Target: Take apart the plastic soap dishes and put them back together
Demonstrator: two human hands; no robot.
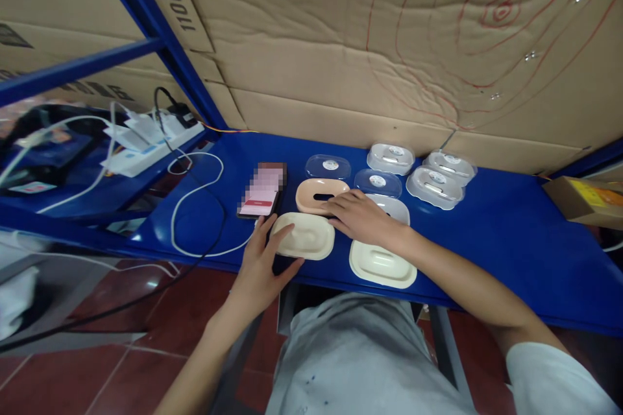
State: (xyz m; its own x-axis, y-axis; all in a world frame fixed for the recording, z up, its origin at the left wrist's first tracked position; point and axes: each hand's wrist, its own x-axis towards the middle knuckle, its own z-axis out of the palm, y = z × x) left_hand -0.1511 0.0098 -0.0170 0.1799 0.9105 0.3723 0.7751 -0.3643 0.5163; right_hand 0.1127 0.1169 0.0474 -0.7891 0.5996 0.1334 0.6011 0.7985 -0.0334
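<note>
My left hand has its fingers spread around a cream oval tray, thumb at the near edge and a fingertip over its surface. My right hand reaches across to a peach oval box with a dark slot in its floor. Its fingertips lie over the near right rim and the thumb sits just outside, pinching the wall. Under my right forearm lie a second cream tray and a white oval box, partly hidden. Behind them are clear oval lids with round stickers.
Several white boxes with clear lids stand at the back right. A phone lies left of the peach box, beside a white cable. Cardboard backs the blue table. A power strip sits at left, a carton at right.
</note>
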